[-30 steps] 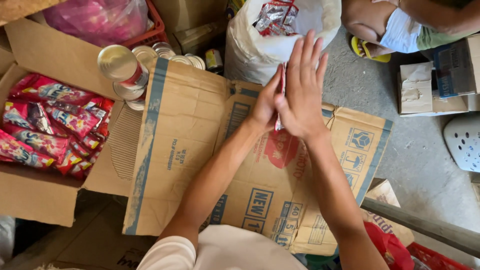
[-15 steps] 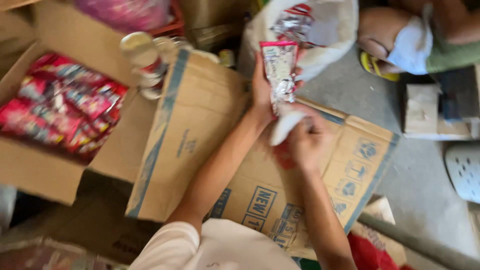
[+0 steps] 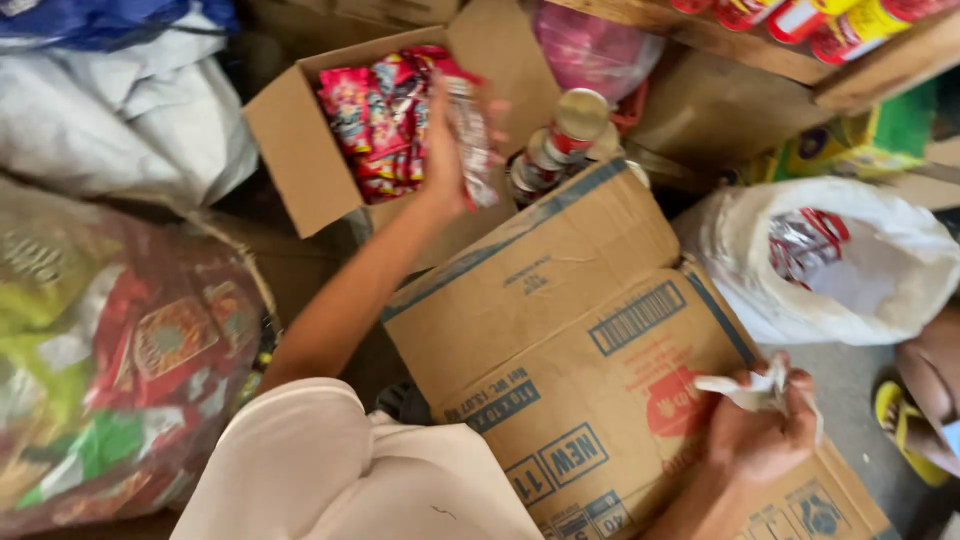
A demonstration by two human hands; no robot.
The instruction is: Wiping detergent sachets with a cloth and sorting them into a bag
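Head view, left hand (image 3: 445, 150) gripping sachet strip (image 3: 470, 140) over open box (image 3: 290, 150) rim, right hand (image 3: 765, 435) clutching crumpled wrapper (image 3: 745, 388)

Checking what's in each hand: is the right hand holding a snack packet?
No, the right hand grips a crumpled white scrap over the flattened cardboard box; the left hand holds the packet.

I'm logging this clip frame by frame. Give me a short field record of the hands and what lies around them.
left hand: holds a packet over the open box
open box: filled with red packets
right hand: grips a crumpled white wrapper
flattened carton: under the right hand
cans: beside the open box
white bag: right of the carton
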